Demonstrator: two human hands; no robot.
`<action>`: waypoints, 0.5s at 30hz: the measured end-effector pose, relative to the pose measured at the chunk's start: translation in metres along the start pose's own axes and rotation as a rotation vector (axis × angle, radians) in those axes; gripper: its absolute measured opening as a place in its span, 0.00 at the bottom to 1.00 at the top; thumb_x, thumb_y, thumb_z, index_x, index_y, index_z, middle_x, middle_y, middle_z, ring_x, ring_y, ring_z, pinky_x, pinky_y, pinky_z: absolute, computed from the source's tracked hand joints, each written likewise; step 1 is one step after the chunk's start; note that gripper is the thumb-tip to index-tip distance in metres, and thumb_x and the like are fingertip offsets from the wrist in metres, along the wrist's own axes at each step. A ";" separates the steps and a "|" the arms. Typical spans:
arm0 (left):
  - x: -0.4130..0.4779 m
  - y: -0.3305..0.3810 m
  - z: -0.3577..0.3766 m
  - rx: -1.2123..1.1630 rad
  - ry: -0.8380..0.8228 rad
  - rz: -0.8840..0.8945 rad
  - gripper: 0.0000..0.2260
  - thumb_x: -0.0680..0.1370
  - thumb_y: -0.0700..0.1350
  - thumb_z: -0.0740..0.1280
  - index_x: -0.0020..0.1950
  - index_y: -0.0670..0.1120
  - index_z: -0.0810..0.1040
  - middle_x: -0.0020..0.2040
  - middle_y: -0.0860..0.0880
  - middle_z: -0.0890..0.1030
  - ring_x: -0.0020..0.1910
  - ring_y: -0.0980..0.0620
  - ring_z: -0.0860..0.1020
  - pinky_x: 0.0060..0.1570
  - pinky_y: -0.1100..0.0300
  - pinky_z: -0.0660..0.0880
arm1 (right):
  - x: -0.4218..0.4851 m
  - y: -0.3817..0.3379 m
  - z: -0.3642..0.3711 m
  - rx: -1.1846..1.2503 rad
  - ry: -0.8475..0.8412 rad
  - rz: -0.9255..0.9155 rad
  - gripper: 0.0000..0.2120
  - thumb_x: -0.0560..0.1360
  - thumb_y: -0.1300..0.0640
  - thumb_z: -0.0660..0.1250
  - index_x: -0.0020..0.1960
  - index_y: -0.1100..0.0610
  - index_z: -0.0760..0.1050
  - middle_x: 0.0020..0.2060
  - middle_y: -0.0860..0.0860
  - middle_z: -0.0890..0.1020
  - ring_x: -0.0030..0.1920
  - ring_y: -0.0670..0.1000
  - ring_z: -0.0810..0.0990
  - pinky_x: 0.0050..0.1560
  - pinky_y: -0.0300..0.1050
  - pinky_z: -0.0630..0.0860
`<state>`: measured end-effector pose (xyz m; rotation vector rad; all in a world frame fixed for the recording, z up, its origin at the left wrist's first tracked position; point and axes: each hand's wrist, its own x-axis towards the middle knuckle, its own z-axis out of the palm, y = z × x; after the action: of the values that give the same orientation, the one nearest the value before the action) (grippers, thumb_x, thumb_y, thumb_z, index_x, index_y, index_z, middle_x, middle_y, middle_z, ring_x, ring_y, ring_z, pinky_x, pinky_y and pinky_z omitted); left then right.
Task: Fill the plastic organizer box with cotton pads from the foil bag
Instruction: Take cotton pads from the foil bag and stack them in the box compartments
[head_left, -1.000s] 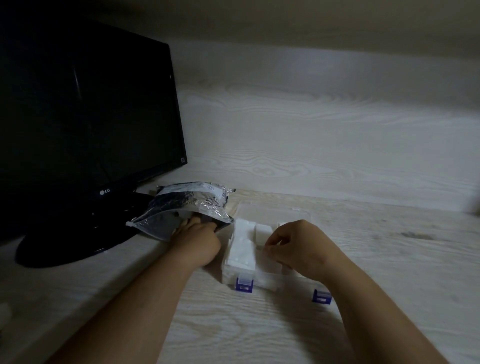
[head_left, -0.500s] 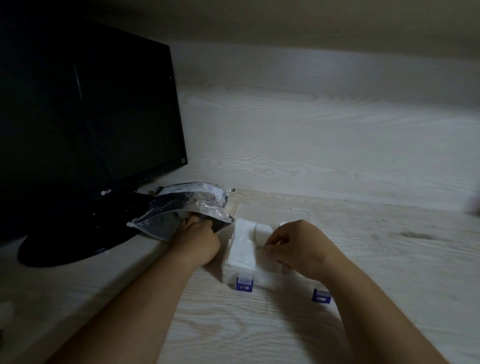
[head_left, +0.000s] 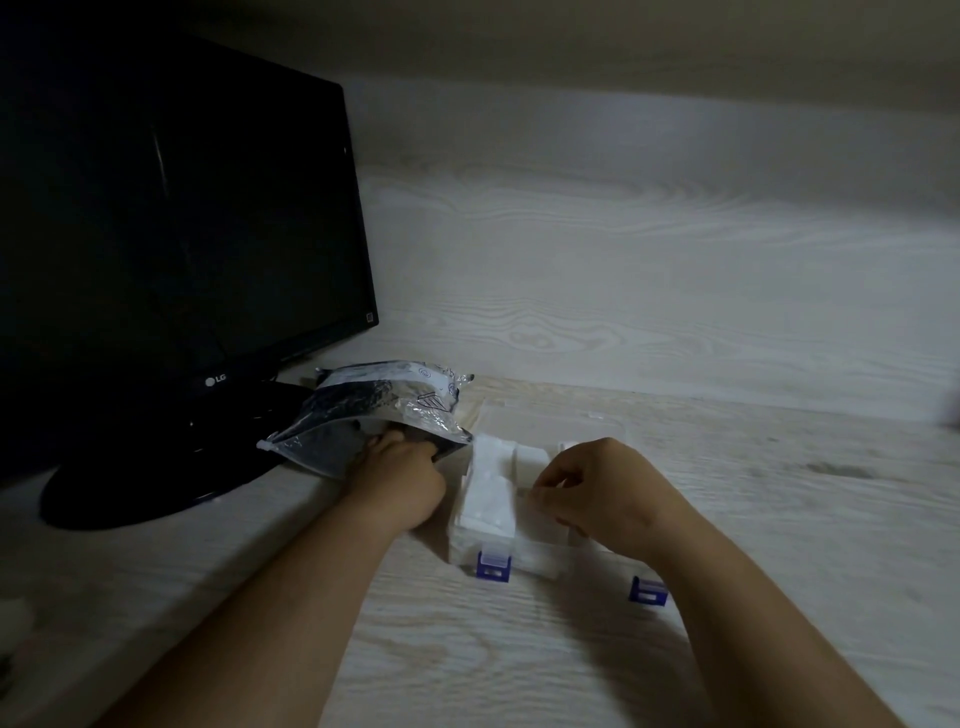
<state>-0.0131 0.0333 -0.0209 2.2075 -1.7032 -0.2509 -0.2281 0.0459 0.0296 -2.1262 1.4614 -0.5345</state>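
A silver foil bag (head_left: 382, 413) lies on the desk in front of the monitor, its mouth facing me. My left hand (head_left: 397, 480) reaches into that mouth; its fingertips are hidden inside. To the right stands a clear plastic organizer box (head_left: 519, 564) with blue latches, its lid open flat behind it. White cotton pads (head_left: 488, 491) fill the left compartment, and more show behind. My right hand (head_left: 602, 491) hovers over the box's middle, thumb and fingers pinching a white pad.
A black monitor (head_left: 171, 218) on a round black base (head_left: 130, 491) stands at the left, close behind the bag. A pale wood-grain wall runs along the back. A small dark stain (head_left: 836, 470) marks the desk to the right.
Almost nothing has moved. My left hand stays in the bag's mouth, and my right hand stays over the box.
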 end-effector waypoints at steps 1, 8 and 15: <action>0.000 -0.001 0.000 0.006 -0.002 0.002 0.20 0.76 0.46 0.60 0.68 0.56 0.73 0.70 0.41 0.68 0.69 0.41 0.65 0.71 0.50 0.62 | 0.000 0.000 0.000 0.000 -0.002 0.001 0.05 0.74 0.51 0.70 0.44 0.51 0.83 0.33 0.45 0.81 0.28 0.43 0.79 0.28 0.32 0.71; 0.000 0.001 0.001 0.030 -0.014 -0.046 0.18 0.77 0.47 0.58 0.67 0.49 0.72 0.70 0.41 0.67 0.70 0.42 0.63 0.71 0.50 0.60 | 0.000 0.000 0.000 0.004 -0.004 0.008 0.06 0.74 0.51 0.70 0.45 0.51 0.83 0.35 0.47 0.83 0.31 0.46 0.81 0.31 0.35 0.77; -0.002 0.002 -0.001 -0.043 0.029 -0.063 0.22 0.76 0.47 0.61 0.71 0.45 0.67 0.71 0.41 0.68 0.71 0.42 0.65 0.71 0.48 0.62 | 0.000 -0.001 0.000 0.016 -0.006 0.002 0.06 0.74 0.51 0.70 0.46 0.53 0.83 0.36 0.47 0.83 0.31 0.45 0.81 0.31 0.35 0.77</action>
<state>-0.0152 0.0344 -0.0191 2.2253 -1.5996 -0.2670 -0.2280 0.0463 0.0302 -2.1127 1.4511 -0.5371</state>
